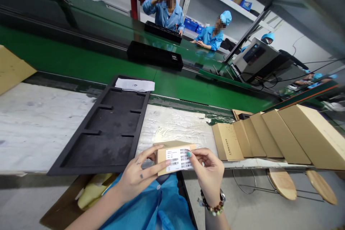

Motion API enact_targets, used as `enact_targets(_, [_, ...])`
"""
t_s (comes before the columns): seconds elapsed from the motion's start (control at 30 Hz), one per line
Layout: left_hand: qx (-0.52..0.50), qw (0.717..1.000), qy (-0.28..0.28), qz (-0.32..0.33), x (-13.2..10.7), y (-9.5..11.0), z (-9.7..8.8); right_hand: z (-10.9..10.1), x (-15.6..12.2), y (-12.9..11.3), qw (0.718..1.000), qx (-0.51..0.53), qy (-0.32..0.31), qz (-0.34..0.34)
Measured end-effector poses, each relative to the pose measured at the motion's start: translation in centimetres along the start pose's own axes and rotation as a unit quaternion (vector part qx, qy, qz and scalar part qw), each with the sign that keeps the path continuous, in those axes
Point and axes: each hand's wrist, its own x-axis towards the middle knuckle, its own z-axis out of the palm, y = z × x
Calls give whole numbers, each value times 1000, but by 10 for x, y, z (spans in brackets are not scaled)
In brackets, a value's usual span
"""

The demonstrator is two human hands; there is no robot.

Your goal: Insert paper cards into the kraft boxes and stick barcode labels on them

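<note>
Above a blue work smock (161, 205), a small brown cardboard box (172, 149) is gripped at its left end by the left hand (137, 176), over the near edge of the bench. The white barcode label (178, 159) on its face is pinched at its right edge by the right hand (207, 172). Labelling is judged to be in hand, and the next move calls for the label to be pressed flat and square. Beyond lie a black foam tray (107, 129), a row of tan cartons (269, 136) and a green conveyor belt (81, 61).

A small brown cardboard box (162, 155), its broad face turned up, is pinched between the fingers of the left hand (134, 176) and of the right hand (208, 170), with a white barcode label (178, 159) under the right thumb tip
</note>
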Motion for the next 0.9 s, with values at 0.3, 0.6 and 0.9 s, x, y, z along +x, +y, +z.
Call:
enact_targets(0.3, [29, 999, -26, -2, -1, -1, -1, 0, 1, -1, 1000, -17, -5, 2])
enact_targets(0.6, [22, 999, -26, -9, -2, 0, -1, -3, 0, -3, 999, -22, -17, -21])
enact_targets(0.9, [25, 999, -28, -12, -1, 1, -2, -2, 0, -2, 999, -26, -18, -22])
